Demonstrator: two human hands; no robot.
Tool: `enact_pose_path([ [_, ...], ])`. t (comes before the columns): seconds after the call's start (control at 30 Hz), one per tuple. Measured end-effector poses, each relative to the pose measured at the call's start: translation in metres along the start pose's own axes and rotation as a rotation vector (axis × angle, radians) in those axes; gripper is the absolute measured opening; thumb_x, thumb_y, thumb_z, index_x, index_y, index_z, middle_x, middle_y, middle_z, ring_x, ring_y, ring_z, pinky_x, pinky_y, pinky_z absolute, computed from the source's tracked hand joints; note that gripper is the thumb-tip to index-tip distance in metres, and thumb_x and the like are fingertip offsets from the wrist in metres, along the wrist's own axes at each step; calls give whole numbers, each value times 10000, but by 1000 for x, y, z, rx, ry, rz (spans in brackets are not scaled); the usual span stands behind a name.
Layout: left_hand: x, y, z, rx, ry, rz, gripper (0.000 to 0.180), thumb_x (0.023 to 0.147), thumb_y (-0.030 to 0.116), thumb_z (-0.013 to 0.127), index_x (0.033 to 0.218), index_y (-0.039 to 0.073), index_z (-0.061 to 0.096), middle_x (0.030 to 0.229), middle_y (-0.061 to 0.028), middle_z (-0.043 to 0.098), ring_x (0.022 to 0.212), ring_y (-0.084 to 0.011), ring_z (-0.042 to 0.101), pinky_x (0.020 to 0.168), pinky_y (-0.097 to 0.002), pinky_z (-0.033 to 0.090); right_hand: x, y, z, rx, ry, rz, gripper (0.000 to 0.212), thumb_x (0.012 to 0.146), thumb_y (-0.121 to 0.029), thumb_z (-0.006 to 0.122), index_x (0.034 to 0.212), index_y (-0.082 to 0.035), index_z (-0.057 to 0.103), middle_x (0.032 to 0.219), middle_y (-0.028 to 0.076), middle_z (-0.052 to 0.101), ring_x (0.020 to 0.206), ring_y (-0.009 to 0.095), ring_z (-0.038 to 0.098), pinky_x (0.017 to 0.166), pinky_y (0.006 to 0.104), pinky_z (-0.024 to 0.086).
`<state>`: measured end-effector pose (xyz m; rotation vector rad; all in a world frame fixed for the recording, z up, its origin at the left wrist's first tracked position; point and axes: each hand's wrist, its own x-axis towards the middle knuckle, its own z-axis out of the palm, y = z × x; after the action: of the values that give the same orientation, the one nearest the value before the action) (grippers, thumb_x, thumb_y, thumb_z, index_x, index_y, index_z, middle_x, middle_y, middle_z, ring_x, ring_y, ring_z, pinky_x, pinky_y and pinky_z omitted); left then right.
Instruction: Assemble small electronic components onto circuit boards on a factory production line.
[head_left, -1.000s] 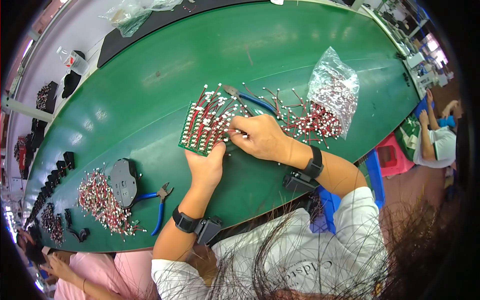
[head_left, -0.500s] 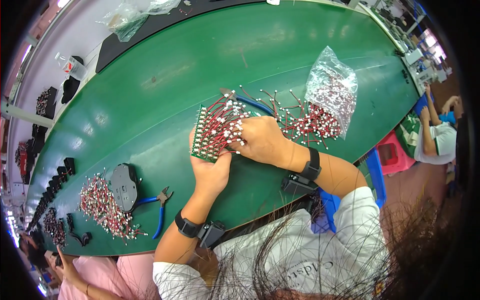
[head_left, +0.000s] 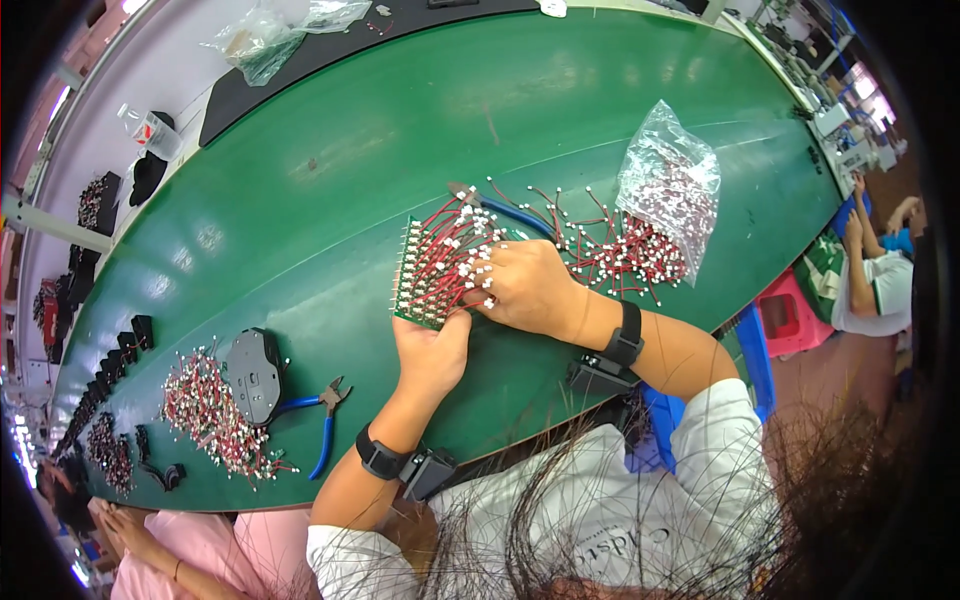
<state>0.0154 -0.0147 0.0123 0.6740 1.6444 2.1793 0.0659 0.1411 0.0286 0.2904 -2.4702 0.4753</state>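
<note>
Circuit board [head_left: 409, 285]: left hand [head_left: 432, 348], grip closed round its lower edge, apparently leaving the wired face clear. Right hand [head_left: 532, 287]: curled against red leads [head_left: 448, 243]; grip's hold indiscernible.

Board [head_left: 420, 290]: in hands [head_left: 435, 350] [head_left: 530, 285] | bag [head_left: 668, 190]: right | wire pile [head_left: 212, 408]: left

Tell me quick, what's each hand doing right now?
Left hand: holding the green board by its lower edge.
Right hand: curled at the red wires; can't tell if gripping.
</note>
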Motion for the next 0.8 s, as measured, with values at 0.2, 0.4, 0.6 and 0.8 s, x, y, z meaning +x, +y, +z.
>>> enact_pose_path([
  [0.2, 2, -1, -2, -10, 6, 6, 392, 805, -130, 530, 1169, 6, 580, 1092, -40, 636, 957, -121, 614, 766, -257, 504, 0, 0, 1, -14, 25, -43, 199, 666, -221, 772, 756, -108, 635, 656, 38, 574, 607, 239, 607, 549, 364, 491],
  [0.4, 2, -1, -2, -26, -4, 10, 374, 822, -126, 527, 1167, 4, 586, 1108, -40, 634, 970, -122, 610, 799, -267, 500, -1, 3, 0, -23, 21, -62, 209, 663, -216, 769, 800, -114, 649, 685, 33, 592, 623, 236, 615, 550, 358, 494],
  [0.6, 2, -4, -5, 21, -20, 20, 370, 826, -123, 530, 1168, 1, 594, 1108, -37, 638, 979, -109, 603, 802, -260, 497, 1, 3, 0, -21, 41, -93, 248, 656, -213, 774, 851, -119, 653, 706, 24, 599, 615, 232, 614, 536, 356, 491],
  [0.8, 2, -3, -6, -6, -24, -16, 363, 826, -112, 541, 1165, 4, 596, 1096, -34, 643, 966, -108, 606, 785, -257, 498, 0, 2, -2, -22, 15, -44, 249, 647, -197, 777, 844, -110, 651, 691, 32, 590, 611, 244, 614, 529, 373, 493],
])
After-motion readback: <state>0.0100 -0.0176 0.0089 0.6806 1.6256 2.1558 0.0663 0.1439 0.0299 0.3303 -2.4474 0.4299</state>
